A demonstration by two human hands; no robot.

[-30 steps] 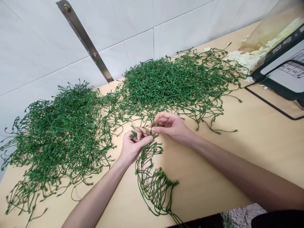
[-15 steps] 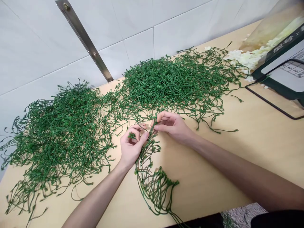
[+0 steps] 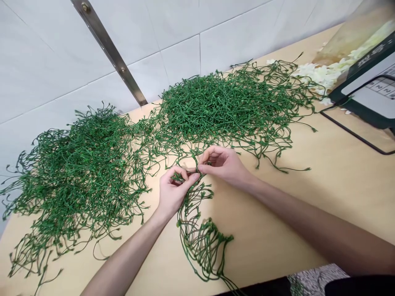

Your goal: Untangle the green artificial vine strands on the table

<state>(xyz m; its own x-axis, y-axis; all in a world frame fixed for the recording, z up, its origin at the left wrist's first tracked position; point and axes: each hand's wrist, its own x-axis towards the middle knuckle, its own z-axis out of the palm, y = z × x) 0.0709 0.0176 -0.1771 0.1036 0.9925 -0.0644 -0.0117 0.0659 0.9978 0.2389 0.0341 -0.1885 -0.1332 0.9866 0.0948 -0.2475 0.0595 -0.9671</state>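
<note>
Between my hands runs a green artificial stem strand (image 3: 197,238) with many short side sprigs; its lower part trails down over the table's front edge. My left hand (image 3: 175,187) is closed, thumb and forefinger pinching the strand near its upper end, with a sprig tip poking through its curled fingers. Close by on the right, my right hand (image 3: 220,164) pinches the top of the same strand between thumb and fingertips. Just beyond the hands lies a big heap of green plastic stems (image 3: 216,102). A second tangled pile of stems (image 3: 80,176) spreads out to the left.
The pale wooden table (image 3: 271,242) meets a white tiled wall (image 3: 234,45) with a metal strip (image 3: 108,49) fixed to it. At the right stand a dark-framed label box (image 3: 367,82) and a black wire frame (image 3: 354,133). White petals (image 3: 324,76) lie behind them.
My hands have come closer together: the left has moved slightly right, and the right's fingertips have dropped a little along the strand. The heaps have stayed put.
</note>
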